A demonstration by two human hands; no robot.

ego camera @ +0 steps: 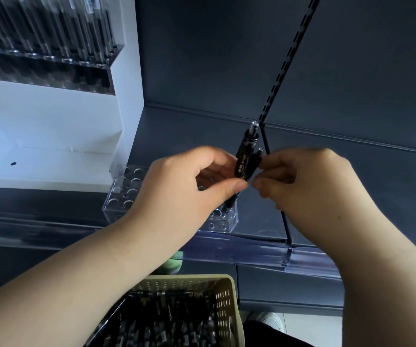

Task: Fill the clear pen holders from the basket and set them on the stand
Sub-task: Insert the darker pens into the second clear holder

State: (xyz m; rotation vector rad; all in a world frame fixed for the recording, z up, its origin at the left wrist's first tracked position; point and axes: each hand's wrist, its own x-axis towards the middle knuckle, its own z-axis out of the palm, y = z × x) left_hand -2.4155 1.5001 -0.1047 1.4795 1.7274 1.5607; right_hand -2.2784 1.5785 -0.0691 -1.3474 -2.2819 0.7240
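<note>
Shelf (327,186) bears one clear holder (124,194); left hand (189,186) and right hand (309,181) pinch two pens (245,159).

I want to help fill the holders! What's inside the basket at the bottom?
The basket holds a heap of black pens. The left forearm covers its left side, and the picture's edge cuts off the near part.

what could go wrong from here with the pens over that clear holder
The left hand and right hand pinch the pens by fingertips, so one might slip. The left hand hides much of the clear holder, so a tip could miss its hole. The holder sits near the shelf edge; a nudge might topple it.
</note>
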